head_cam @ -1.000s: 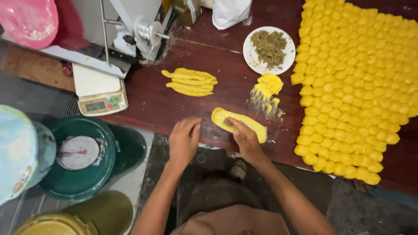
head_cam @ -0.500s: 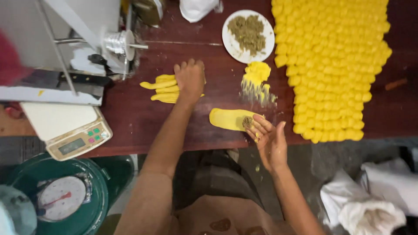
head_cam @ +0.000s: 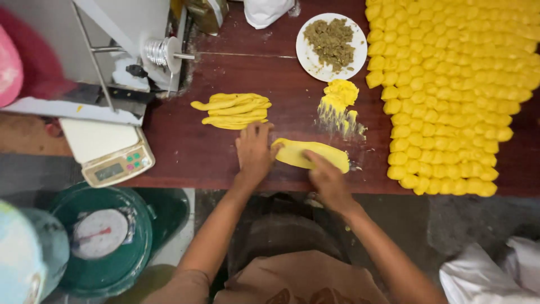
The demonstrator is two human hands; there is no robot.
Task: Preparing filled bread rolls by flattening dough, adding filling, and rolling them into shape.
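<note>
A flat oval sheet of yellow dough (head_cam: 318, 153) lies on the dark wooden table (head_cam: 185, 146) near its front edge. My left hand (head_cam: 254, 151) rests palm down on the table, its fingertips at the sheet's left end. My right hand (head_cam: 326, 177) presses on the sheet's lower middle with bent fingers. Just beyond my left hand lies a small stack of yellow dough strips (head_cam: 233, 110). A lump of yellow dough (head_cam: 339, 95) with smeared crumbs sits beyond the sheet.
A white plate of greenish-brown filling (head_cam: 331, 38) stands at the back. Rows of several shaped yellow pieces (head_cam: 461, 84) cover the table's right side. A metal machine (head_cam: 129, 50), a digital scale (head_cam: 112, 155) and a green dial scale (head_cam: 101, 233) are at left.
My left hand came back from the stack of dough strips to the sheet's left end. My right hand, lifted off half a second ago, now presses on the sheet.
</note>
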